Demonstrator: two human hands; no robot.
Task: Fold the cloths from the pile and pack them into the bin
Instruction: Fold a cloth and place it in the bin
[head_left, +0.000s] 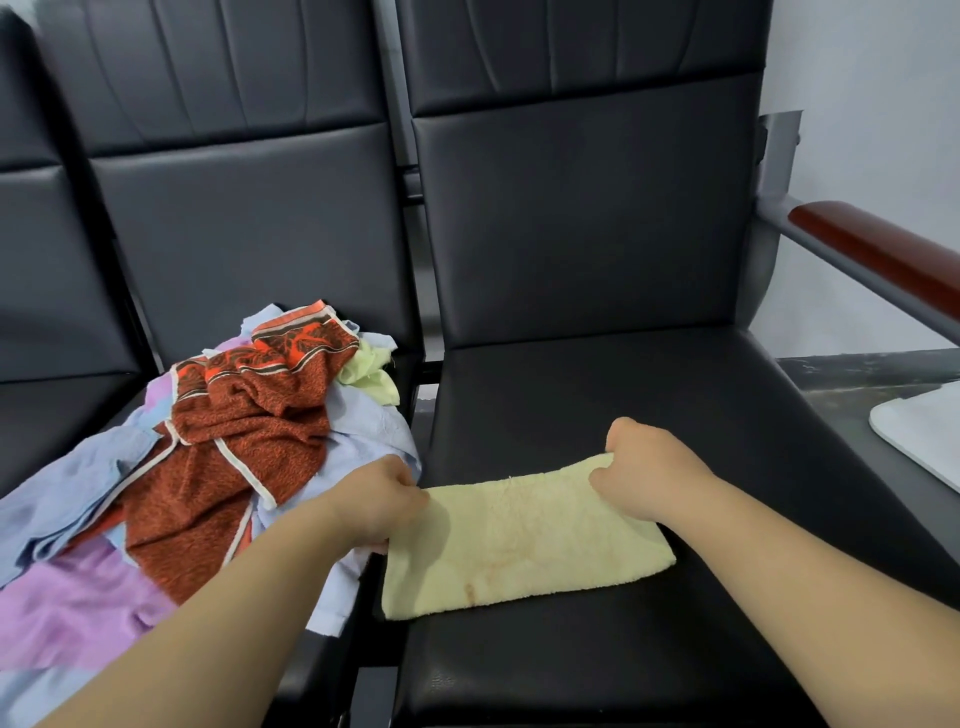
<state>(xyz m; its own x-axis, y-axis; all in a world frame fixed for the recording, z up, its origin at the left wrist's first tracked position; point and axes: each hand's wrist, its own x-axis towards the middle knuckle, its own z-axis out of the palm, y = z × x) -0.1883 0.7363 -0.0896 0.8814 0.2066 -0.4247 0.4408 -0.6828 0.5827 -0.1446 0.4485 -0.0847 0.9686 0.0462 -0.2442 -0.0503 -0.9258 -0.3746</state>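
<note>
A pale yellow cloth (524, 540) lies folded flat on the black seat (623, 405) in front of me. My left hand (379, 499) pinches its far left corner. My right hand (649, 467) grips its far right corner, fingers curled over the edge. On the seat to the left sits the pile of cloths (218, 467): a rust-orange patterned one on top, with light blue, purple and another pale yellow one around it. A white container's corner (919, 436), possibly the bin, shows at the right edge.
Black padded seat backs (571, 208) rise behind both seats. A grey metal armrest with a reddish-brown top (872, 249) runs along the right. A narrow gap (426, 384) separates the two seats. Grey floor lies beyond the armrest.
</note>
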